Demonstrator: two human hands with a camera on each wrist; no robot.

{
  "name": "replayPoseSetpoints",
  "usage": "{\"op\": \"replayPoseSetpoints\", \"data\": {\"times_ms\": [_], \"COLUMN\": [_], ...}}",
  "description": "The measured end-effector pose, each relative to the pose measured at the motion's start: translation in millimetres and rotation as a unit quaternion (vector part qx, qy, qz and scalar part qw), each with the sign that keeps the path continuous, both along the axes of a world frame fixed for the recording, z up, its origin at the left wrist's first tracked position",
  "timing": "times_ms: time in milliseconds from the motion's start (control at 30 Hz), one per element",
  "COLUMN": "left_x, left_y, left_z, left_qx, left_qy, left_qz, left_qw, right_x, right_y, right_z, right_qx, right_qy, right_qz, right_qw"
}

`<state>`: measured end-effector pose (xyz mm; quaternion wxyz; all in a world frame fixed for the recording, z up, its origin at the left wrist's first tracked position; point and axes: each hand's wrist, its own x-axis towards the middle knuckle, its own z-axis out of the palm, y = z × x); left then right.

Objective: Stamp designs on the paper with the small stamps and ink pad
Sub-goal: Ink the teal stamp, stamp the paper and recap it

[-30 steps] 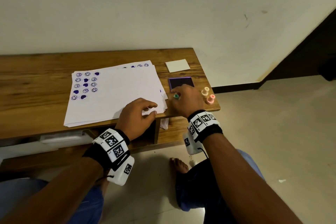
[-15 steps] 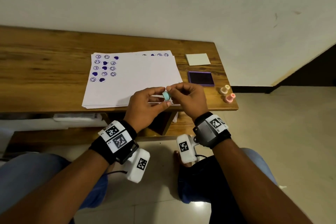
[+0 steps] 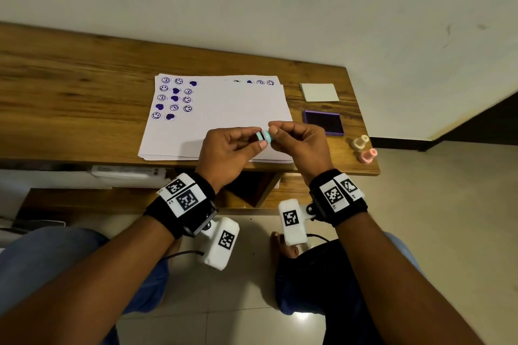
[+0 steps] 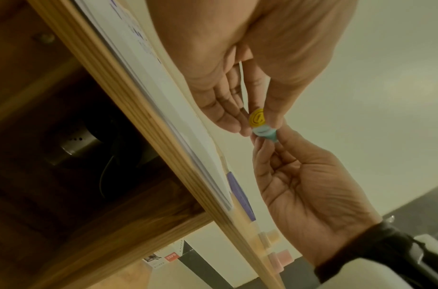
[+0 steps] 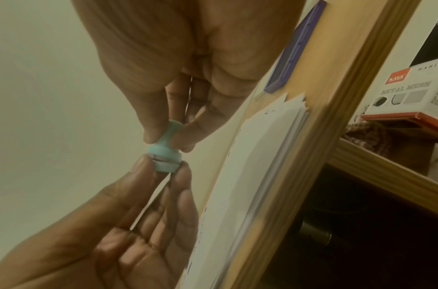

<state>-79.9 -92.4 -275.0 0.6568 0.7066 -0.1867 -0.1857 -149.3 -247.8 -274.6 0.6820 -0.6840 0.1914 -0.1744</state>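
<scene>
A small teal stamp [image 3: 266,137] is held in the air over the near edge of the white paper stack [image 3: 218,109]. My right hand [image 3: 273,137] pinches its narrow handle [image 5: 172,133]. My left hand [image 3: 260,137] pinches the cap end [image 5: 164,166], which bears a yellow smiley sticker [image 4: 257,117]. A thin dark gap shows between cap and body. The top sheet has purple smileys and hearts [image 3: 175,98] at its upper left. The purple ink pad [image 3: 323,122] lies open to the right of the paper.
The pad's white lid [image 3: 319,92] lies behind the ink pad. A beige stamp [image 3: 360,143] and a pink stamp [image 3: 367,155] stand near the wooden table's [image 3: 70,87] right front corner. Boxes sit on the shelf under the table [image 5: 411,93].
My right hand lifted the teal stamp from beside the ink pad. My left hand left the paper and took hold of the stamp's cap end; a gap now shows at the cap.
</scene>
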Motion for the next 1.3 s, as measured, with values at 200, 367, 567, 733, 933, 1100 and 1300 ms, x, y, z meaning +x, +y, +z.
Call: {"op": "replayPoseSetpoints", "data": {"times_ms": [200,367,567,733,933,1100,1300], "left_x": [0.1,-5.9,-23.0,-34.3,-35.5,-29.7,-28.5], "left_y": [0.2,3.9,-10.3,-40.1,-100.0,-127.3,-130.7], "left_z": [-0.6,-14.5,-20.0,-14.7,-4.0,-8.9,-22.7], "left_qx": [-0.009,0.049,0.096,0.144,0.208,0.258,0.299], "left_qy": [-0.004,-0.034,-0.056,-0.097,-0.203,-0.240,-0.253], "left_qz": [-0.008,-0.033,-0.041,-0.070,-0.123,-0.117,-0.107], "left_qw": [1.000,0.998,0.993,0.982,0.949,0.928,0.914], "right_x": [-4.7,-9.2,-14.1,-18.0,-29.6,-30.8,-32.9], "right_y": [-29.2,-48.2,-60.6,-69.7,-88.2,-92.5,-91.8], "right_z": [7.9,-0.3,6.5,7.6,13.2,12.7,14.9], "right_qx": [0.002,-0.184,-0.207,-0.200,-0.129,-0.060,-0.059], "right_qy": [-0.017,0.016,0.011,0.013,0.003,-0.003,0.006], "right_qz": [-0.097,-0.133,-0.178,-0.202,-0.233,-0.237,-0.210], "right_qw": [0.995,0.974,0.962,0.959,0.964,0.970,0.976]}}
